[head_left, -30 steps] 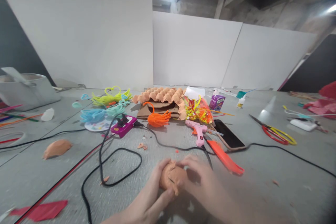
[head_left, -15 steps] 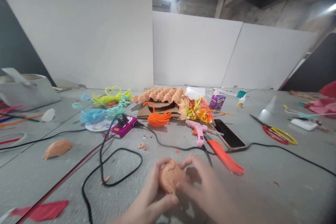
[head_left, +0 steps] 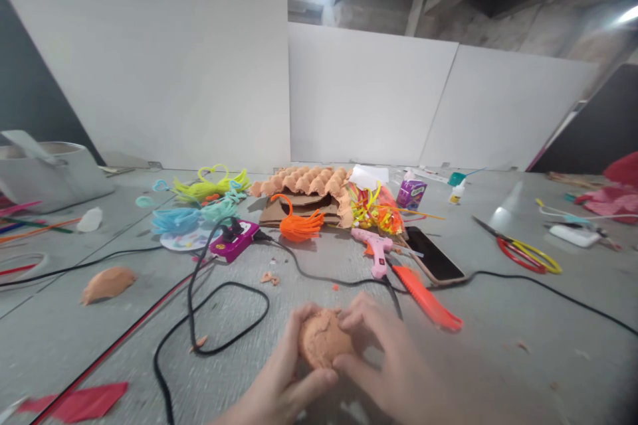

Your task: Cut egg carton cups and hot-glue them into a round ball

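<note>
A rounded tan piece (head_left: pixel 323 342), ragged seam (head_left: pixel 327 328) across it, sits between your left hand (head_left: pixel 283 362), cupping its side, and your right hand (head_left: pixel 381 352), pinching its edge. You appear to be closing that seam; light, even pressure seems called for. A pink glue gun (head_left: pixel 379 254) lies beyond.

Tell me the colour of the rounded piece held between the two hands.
The rounded piece is light orange-brown, seen in the head view, the only one here.
</note>
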`<move>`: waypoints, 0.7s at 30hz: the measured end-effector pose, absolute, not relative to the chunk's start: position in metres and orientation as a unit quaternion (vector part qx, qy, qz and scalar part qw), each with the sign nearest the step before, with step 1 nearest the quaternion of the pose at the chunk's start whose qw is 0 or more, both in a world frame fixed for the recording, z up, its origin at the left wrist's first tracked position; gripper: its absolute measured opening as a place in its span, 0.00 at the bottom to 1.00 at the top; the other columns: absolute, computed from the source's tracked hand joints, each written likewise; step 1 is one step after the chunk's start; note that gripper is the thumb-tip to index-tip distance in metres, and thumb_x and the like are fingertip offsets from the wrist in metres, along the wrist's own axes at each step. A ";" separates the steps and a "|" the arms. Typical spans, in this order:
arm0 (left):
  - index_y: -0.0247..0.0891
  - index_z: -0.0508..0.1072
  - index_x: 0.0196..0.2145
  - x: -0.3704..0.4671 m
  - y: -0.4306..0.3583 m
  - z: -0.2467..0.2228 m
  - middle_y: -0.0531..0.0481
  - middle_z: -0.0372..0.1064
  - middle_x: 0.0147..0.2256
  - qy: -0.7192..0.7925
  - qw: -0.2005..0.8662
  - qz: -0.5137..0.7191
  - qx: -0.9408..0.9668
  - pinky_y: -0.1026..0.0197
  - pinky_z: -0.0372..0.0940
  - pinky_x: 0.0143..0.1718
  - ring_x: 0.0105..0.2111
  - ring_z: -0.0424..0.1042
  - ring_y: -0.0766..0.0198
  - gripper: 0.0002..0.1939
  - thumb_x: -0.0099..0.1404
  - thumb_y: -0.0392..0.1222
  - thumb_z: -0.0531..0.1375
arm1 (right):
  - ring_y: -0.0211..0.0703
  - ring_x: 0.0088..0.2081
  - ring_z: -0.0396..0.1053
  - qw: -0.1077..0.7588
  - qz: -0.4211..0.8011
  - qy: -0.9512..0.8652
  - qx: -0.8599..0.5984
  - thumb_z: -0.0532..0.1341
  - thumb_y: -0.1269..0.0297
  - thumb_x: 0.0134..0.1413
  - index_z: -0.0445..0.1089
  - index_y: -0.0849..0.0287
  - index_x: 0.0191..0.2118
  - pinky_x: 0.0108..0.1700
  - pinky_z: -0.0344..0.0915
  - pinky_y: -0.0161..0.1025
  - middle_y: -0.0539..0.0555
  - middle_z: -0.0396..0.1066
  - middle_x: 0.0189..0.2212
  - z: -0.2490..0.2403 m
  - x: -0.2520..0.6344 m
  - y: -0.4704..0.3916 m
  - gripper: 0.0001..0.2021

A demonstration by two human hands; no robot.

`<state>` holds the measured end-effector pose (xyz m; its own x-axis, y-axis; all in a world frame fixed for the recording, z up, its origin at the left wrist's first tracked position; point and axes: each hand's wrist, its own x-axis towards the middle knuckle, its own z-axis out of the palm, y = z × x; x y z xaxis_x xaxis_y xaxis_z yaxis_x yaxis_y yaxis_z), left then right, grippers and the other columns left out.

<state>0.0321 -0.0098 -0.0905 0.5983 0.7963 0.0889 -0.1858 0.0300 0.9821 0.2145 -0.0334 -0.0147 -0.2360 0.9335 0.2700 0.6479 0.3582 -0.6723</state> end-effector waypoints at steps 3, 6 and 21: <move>0.50 0.52 0.53 0.032 -0.010 -0.088 0.47 0.62 0.50 0.244 0.683 0.361 0.586 0.51 0.60 0.50 0.50 0.65 0.54 0.25 0.64 0.47 0.59 | 0.39 0.30 0.71 0.330 0.223 -0.754 -0.522 0.64 0.76 0.41 0.63 0.55 0.30 0.33 0.70 0.31 0.49 0.72 0.30 -0.016 0.213 -0.033 0.12; 0.50 0.52 0.55 0.032 -0.010 -0.084 0.45 0.57 0.55 0.238 0.675 0.372 0.591 0.49 0.57 0.53 0.54 0.62 0.52 0.27 0.62 0.45 0.61 | 0.39 0.31 0.70 0.328 0.217 -0.756 -0.523 0.65 0.75 0.41 0.64 0.56 0.31 0.34 0.69 0.32 0.49 0.71 0.30 -0.019 0.212 -0.033 0.11; 0.43 0.63 0.47 0.033 -0.006 -0.083 0.48 0.64 0.45 0.218 0.713 0.394 0.537 0.53 0.62 0.47 0.45 0.67 0.55 0.22 0.57 0.41 0.66 | 0.38 0.34 0.70 0.314 0.261 -0.750 -0.520 0.64 0.75 0.44 0.65 0.57 0.33 0.38 0.68 0.32 0.49 0.70 0.34 -0.026 0.213 -0.034 0.10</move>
<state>0.0328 -0.0060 -0.0833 0.5941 0.7964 0.1134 -0.3282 0.1113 0.9380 0.2132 -0.0339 -0.0256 -0.2622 0.9441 0.2000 0.6170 0.3233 -0.7174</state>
